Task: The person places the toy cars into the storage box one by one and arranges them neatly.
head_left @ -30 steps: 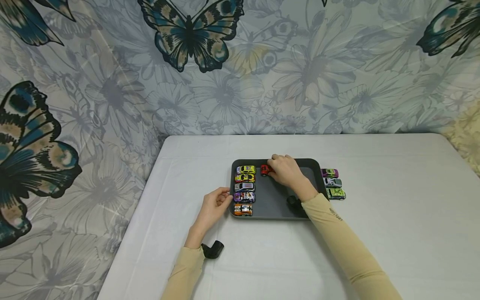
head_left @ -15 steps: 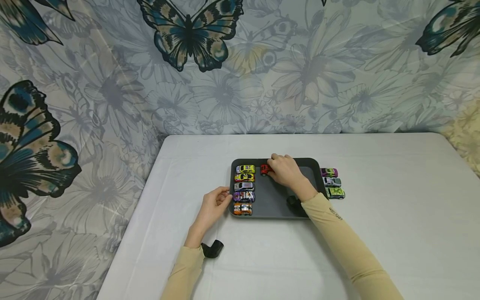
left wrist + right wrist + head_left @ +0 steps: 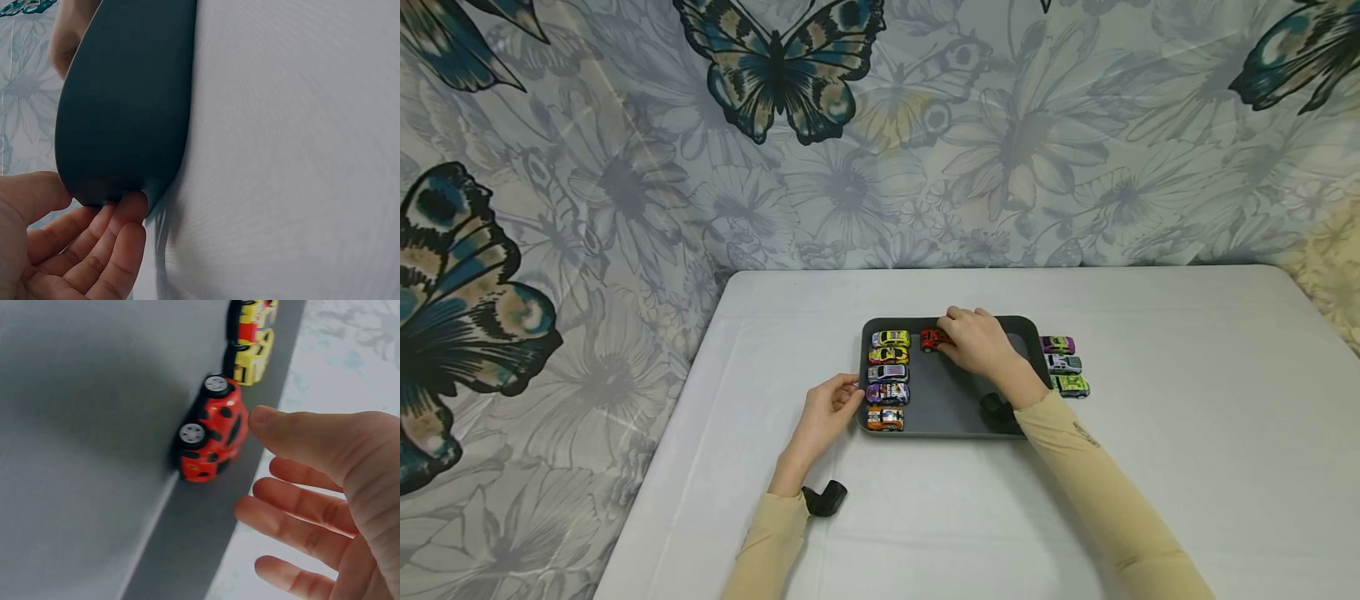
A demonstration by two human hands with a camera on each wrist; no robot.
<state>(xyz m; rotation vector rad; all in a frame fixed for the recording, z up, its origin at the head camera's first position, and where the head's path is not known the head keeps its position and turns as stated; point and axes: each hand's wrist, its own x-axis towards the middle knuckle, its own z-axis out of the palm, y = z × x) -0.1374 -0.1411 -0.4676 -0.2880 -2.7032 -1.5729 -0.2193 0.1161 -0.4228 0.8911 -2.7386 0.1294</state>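
A dark grey tray [image 3: 951, 408] lies on the table. My left hand [image 3: 826, 412] grips its left edge; in the left wrist view, the thumb is at the rim and curled fingers [image 3: 128, 250] press the outer wall. Inside, by the far wall, sits a small red toy car [image 3: 215, 431] with black spots. My right hand [image 3: 981, 343] is just right of this car. The right wrist view shows its thumb and fingers spread, with a gap between them and the car. Several toy cars [image 3: 888, 373] form a column along the tray's left side.
Outside the tray's right edge stand a purple-green toy car [image 3: 1058, 344], a silver one [image 3: 1064, 364] and a lime one [image 3: 1071, 386] on the white-covered table [image 3: 1187, 400]. Behind hangs a butterfly-print cloth [image 3: 1022, 150]. Black wrist devices [image 3: 825, 499] jut from both sleeves.
My right hand has drawn slightly to the right off the red car, so more of the car shows. The left hand and the other cars have stayed put.
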